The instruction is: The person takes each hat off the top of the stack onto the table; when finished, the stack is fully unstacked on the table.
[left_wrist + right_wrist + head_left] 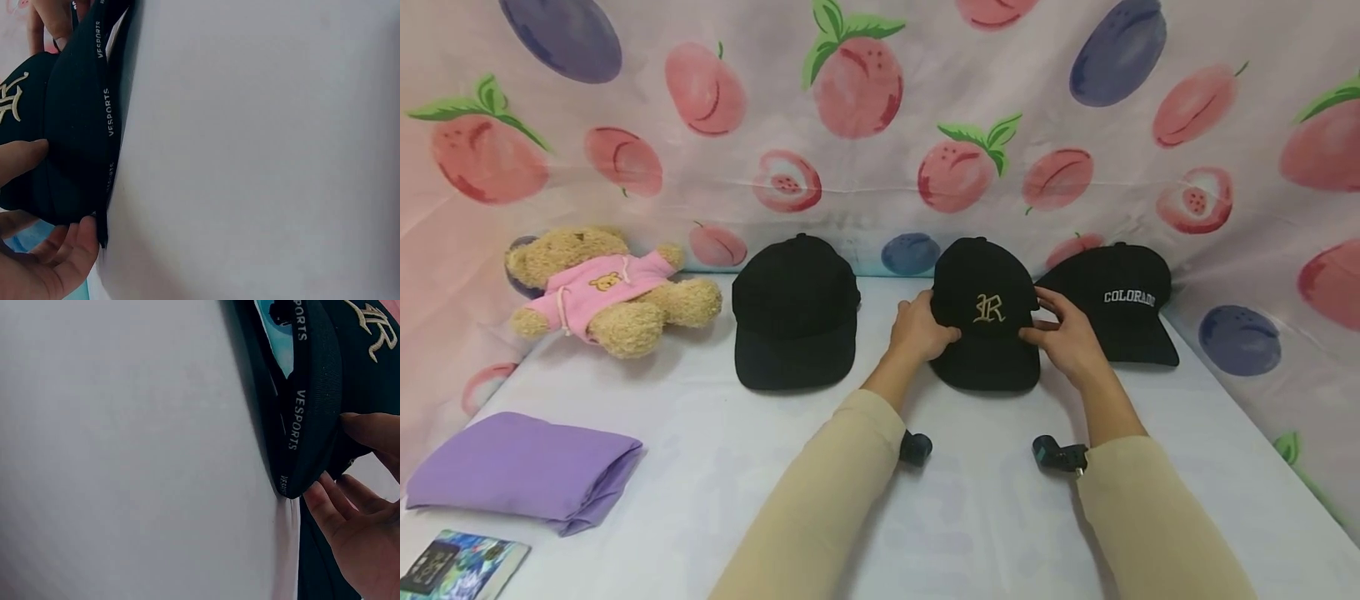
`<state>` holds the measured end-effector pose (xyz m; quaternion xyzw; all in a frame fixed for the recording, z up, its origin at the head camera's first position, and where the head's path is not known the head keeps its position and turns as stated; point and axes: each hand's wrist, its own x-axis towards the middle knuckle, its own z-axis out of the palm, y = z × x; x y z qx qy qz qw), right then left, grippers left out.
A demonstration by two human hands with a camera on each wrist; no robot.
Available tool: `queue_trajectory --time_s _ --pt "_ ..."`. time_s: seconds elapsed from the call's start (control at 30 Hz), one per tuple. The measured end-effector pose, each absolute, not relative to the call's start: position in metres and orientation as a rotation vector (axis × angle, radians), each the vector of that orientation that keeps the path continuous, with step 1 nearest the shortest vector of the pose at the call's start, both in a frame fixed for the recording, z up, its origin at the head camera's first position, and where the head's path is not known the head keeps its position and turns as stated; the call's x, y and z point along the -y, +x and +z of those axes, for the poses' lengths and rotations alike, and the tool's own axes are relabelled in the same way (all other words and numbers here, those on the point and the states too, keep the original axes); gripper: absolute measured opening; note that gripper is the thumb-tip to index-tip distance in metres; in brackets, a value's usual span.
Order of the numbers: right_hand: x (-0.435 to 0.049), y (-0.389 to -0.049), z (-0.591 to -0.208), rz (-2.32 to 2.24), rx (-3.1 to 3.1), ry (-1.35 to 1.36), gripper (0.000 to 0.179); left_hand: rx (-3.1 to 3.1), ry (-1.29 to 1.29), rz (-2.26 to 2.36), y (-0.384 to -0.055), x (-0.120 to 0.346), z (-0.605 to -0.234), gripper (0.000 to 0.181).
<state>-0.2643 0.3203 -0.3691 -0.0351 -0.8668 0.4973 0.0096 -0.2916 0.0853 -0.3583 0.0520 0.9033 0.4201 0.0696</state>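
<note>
A black baseball cap [983,279] with a gold embroidered R faces me with its brim toward the front. My left hand [921,327] holds its left side, thumb on the front by the brim and fingers at the side. On the opposite side my right hand [1067,333] pinches it, thumb at the base of the brim. White VESPORTS lettering runs along the brim's edge [107,112] in both wrist views. Close behind my right hand sits a black COLORADO cap [1131,300]. Left of my left hand stands a plain black cap [795,312].
A teddy bear [613,287] in a pink hoodie lies at the back left of the white table [700,467]. Nearer are a folded purple cloth [520,467] and a colourful booklet-like item [463,567]. Fruit-print fabric [865,192] hangs behind.
</note>
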Motion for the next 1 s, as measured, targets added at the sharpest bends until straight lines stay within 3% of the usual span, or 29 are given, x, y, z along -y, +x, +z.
queue_trajectory --time_s 1.0 --pt "-0.332 -0.286 -0.366 1.534 2.67 -0.173 0.079 -2.728 0.081 1.255 -0.31 -0.114 -0.355 0.077"
